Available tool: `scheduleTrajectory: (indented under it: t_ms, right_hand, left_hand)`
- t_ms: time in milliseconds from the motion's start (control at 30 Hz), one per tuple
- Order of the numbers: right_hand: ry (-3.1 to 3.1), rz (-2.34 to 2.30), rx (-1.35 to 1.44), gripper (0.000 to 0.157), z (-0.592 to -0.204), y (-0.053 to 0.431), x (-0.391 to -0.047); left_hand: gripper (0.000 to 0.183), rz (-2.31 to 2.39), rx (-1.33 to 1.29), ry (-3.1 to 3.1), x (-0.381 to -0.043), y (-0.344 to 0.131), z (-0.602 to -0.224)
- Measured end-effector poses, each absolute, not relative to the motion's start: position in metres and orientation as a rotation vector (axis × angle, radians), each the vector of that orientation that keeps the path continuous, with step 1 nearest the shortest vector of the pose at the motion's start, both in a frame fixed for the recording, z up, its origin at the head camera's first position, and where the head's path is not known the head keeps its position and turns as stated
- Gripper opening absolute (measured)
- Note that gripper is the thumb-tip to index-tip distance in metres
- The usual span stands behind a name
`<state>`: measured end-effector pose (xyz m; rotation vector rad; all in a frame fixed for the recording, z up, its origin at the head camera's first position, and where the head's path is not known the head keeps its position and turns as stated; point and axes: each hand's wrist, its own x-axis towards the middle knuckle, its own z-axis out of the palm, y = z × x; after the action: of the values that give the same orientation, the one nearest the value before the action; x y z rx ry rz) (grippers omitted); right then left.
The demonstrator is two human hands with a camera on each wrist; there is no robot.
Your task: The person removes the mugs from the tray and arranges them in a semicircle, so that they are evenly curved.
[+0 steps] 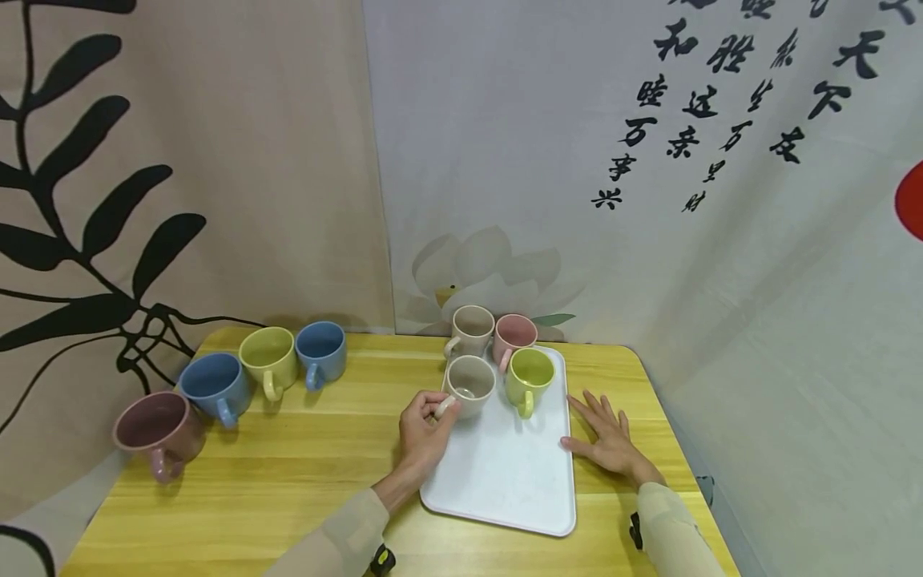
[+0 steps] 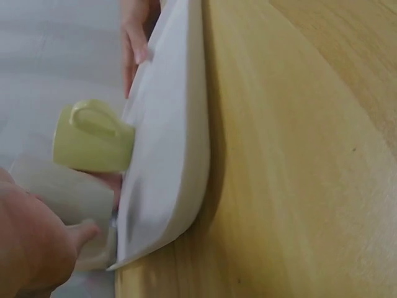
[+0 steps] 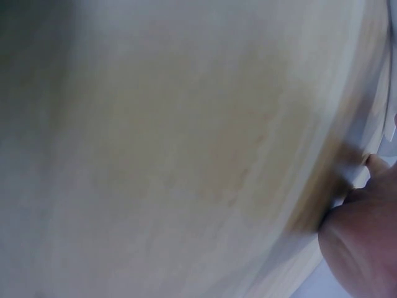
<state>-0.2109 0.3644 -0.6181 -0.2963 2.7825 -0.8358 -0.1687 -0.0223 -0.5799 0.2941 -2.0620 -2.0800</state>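
Note:
My left hand [image 1: 424, 431] pinches the handle of a beige mug [image 1: 472, 386], which stands upright over the left side of a white tray [image 1: 505, 481]. Whether its base touches the tray is hard to tell. Close by on the tray is a yellow-green mug [image 1: 530, 383], also visible in the left wrist view [image 2: 93, 139]. Behind these two are another beige mug [image 1: 472, 322] and a pink mug [image 1: 516, 328] at the tray's far end. With fingers spread, my right hand [image 1: 607, 442] lies at the tray's right edge, thumb against the rim. The right wrist view is blurred.
On the wooden table's [image 1: 324, 457] left side stand a large pink mug [image 1: 160, 429], a blue mug [image 1: 215, 385], a yellow-green mug [image 1: 268, 358] and a second blue mug [image 1: 321, 353]. A printed cloth [image 1: 497, 160] hangs behind the table.

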Motion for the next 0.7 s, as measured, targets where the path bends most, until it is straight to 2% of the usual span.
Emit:
scheduleTrajectory:
  t_ms: [700]
  right_hand:
    - [2.781, -0.819, -0.282, 0.094, -0.618, 0.364, -0.211]
  left_hand:
    - [0.019, -1.961, 0.281, -1.898, -0.179, -0.059, -0.567]
